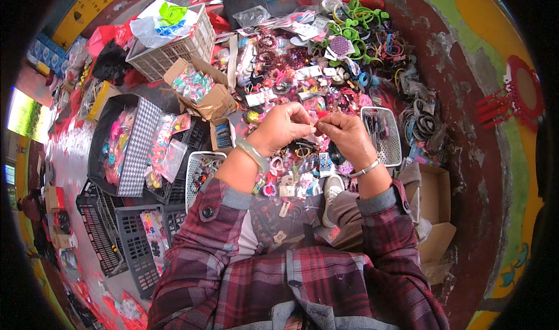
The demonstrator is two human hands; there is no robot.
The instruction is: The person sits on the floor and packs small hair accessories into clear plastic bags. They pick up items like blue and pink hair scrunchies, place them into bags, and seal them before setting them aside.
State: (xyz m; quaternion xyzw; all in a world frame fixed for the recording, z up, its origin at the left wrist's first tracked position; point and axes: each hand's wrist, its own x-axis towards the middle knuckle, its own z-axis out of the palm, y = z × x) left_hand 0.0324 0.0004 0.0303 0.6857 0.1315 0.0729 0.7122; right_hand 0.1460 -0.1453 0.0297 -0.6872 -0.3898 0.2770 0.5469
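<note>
My left hand (pixel 283 127) and my right hand (pixel 347 136) meet at the fingertips in front of me, each pinched closed. Between them shows a small red piece (pixel 321 114), too small to name; it sits by the right thumb and forefinger. What the left fingertips pinch is hidden. Below and beyond both hands spreads a dense pile of hair accessories (pixel 303 73), with hair ties, clips and carded pieces. A white basket (pixel 398 133) of dark slim items stands just right of my right hand. Another white basket (pixel 190 181) with small items is by my left forearm.
An open cardboard box (pixel 204 101) of colourful packets and a large beige crate (pixel 195 41) stand at the far left. Nearer are a houndstooth box (pixel 138 149) and black crates (pixel 131 231). Green headbands (pixel 355 27) lie far right, beside the wall (pixel 466 126). Empty cartons (pixel 437 196) are at my right.
</note>
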